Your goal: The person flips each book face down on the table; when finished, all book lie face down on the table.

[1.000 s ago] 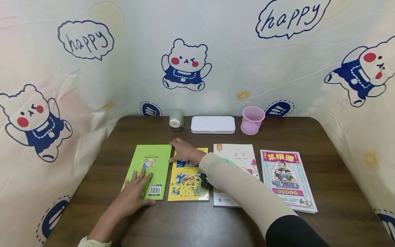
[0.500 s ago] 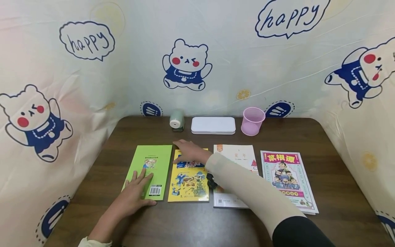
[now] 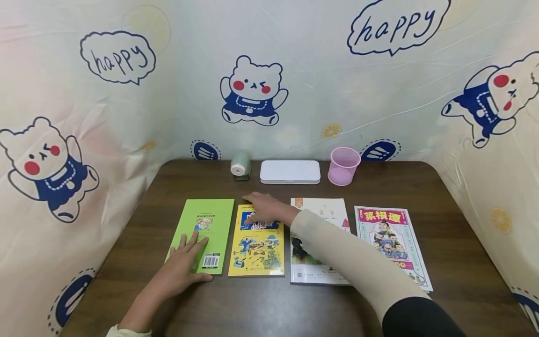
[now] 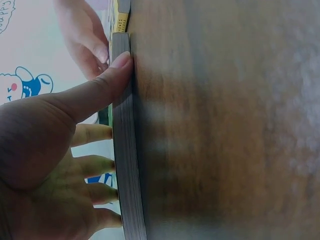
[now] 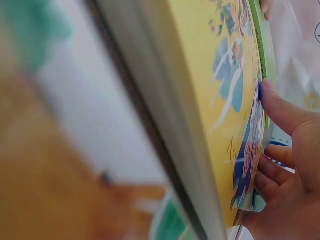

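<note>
A: Where are the touched books placed, and by what are they touched?

B: The green book (image 3: 221,234) is laid at the left end of a row on the brown table (image 3: 269,304); its cover is touched by the left hand (image 3: 183,269), whose fingers are spread apart, the thumb being set against the near edge; just beside it, the yellow book (image 3: 257,252) is partly covered by the right hand (image 3: 267,209), whose fingers are held apart about its upper left corner.

A: What writing can be read?

B: "童年" is printed on the white book (image 3: 311,278), which is crossed by the right sleeve (image 3: 349,252); "菜根谭" is lettered in yellow on the pink-bordered book (image 3: 385,227); a barcode (image 3: 211,260) is carried by the green cover, its small print being too small to be read; the yellow book's title is partly hidden; "happy" is written twice, in bubbles, on the backdrop (image 3: 316,93).
</note>
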The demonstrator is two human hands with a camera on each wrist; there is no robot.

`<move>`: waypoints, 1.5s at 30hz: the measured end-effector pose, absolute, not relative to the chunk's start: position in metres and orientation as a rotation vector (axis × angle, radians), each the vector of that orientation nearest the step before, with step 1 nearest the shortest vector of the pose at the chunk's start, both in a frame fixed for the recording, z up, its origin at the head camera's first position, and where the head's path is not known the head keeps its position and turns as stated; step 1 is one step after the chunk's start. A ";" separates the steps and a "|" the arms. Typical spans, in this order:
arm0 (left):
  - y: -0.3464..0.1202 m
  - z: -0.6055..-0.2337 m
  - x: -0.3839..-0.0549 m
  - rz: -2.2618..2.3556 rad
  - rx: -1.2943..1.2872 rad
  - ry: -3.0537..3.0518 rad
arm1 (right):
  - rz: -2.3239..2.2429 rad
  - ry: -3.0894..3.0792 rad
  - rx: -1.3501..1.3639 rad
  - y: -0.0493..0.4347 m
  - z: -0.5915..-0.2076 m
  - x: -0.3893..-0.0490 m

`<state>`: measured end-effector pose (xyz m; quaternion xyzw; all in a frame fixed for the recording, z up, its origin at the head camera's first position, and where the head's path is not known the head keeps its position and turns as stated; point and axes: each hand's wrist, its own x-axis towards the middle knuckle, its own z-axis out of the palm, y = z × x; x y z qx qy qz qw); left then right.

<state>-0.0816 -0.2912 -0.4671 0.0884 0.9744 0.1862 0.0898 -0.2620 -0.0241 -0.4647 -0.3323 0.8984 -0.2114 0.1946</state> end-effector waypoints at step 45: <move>-0.293 -0.470 -0.081 0.572 0.285 2.903 | -0.397 2.642 -0.883 0.075 -0.464 -0.253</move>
